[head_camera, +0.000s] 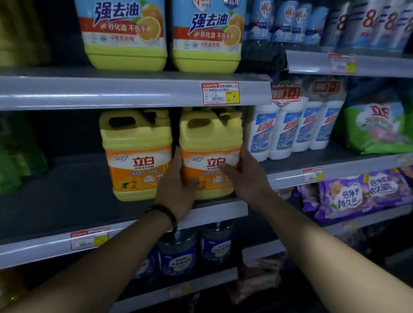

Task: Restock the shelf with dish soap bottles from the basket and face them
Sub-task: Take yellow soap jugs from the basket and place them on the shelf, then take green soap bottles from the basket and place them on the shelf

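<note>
Two yellow dish soap jugs with orange labels stand side by side on the middle grey shelf (221, 208). The right jug (210, 141) is held between both hands, label facing me. My left hand (177, 183) grips its lower left side, thumb across the front. My right hand (245, 174) grips its right side, thumb on the label. The left jug (135, 155) stands free, touching nothing but the shelf. The basket is out of view.
Left of the jugs the middle shelf (60, 193) is bare, with green packs (3, 153) at the far left. Two large blue-labelled jugs (122, 19) stand on the shelf above. White bottles (284, 135) stand right of the held jug. Blue bottles (179, 254) sit below.
</note>
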Action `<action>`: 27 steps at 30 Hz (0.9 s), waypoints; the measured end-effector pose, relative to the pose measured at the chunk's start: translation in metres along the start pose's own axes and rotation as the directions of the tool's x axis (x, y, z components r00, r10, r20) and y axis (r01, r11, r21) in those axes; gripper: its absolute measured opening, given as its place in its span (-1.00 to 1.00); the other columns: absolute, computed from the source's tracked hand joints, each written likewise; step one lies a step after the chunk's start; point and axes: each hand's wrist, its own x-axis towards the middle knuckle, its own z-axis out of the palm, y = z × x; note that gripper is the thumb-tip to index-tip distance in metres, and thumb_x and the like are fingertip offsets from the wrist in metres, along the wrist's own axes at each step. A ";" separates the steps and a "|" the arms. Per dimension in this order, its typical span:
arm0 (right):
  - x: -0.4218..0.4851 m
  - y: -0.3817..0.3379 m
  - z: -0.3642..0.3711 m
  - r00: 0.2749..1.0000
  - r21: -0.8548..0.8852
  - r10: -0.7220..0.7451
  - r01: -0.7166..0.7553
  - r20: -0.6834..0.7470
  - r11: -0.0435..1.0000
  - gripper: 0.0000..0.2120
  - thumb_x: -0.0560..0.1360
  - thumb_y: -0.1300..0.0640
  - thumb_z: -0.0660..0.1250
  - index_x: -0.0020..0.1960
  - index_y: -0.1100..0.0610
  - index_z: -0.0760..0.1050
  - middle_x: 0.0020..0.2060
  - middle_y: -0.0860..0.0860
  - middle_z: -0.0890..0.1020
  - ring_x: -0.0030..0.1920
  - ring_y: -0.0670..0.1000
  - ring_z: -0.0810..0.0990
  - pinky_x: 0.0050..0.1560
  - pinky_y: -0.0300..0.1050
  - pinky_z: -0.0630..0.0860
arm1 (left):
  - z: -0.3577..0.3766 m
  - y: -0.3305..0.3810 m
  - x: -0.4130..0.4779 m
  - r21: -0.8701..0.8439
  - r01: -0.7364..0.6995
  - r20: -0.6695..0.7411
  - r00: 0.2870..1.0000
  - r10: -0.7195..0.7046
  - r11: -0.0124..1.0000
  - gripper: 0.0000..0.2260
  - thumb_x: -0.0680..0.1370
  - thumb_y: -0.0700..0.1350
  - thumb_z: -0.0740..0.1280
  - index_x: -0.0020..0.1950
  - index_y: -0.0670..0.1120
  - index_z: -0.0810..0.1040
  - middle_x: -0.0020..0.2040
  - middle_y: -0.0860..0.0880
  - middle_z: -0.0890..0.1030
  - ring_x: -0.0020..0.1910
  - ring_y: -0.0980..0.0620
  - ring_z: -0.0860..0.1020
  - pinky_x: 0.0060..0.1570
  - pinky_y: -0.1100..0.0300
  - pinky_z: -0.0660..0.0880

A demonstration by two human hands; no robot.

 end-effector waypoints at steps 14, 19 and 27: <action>-0.069 -0.021 0.025 0.983 -0.239 0.049 -0.091 -0.176 0.967 -0.69 0.64 0.07 0.41 0.34 0.10 0.48 0.16 0.07 0.68 0.13 0.08 0.66 -0.15 -0.18 0.39 | -0.050 0.011 -0.071 -0.069 0.093 0.046 0.995 -0.089 0.993 -0.53 0.67 -0.21 0.36 0.55 0.05 0.36 0.40 0.02 0.54 0.24 -0.03 0.62 0.10 0.18 0.58; -0.137 0.003 0.072 0.980 -0.269 0.069 -0.016 0.186 0.963 -0.97 0.65 0.10 0.39 0.06 0.05 0.59 -0.10 -0.07 0.68 -0.12 -0.18 0.62 -0.15 -0.21 0.51 | -0.082 -0.018 -0.155 -0.100 0.111 0.189 0.978 -0.090 0.989 -0.81 0.65 -0.23 0.39 0.24 -0.05 0.58 0.04 -0.01 0.69 -0.04 0.01 0.72 -0.12 0.18 0.64; -0.228 0.085 0.165 0.797 -0.435 0.294 -0.044 0.527 0.899 -0.89 0.56 0.16 0.49 0.08 0.14 0.68 -0.05 -0.03 0.68 -0.02 -0.05 0.64 -0.09 -0.28 0.46 | -0.126 -0.131 -0.280 0.401 0.149 0.529 0.768 -0.361 0.904 -0.90 0.67 0.04 0.32 0.07 0.14 0.65 -0.01 0.18 0.69 -0.05 0.25 0.64 0.02 0.13 0.63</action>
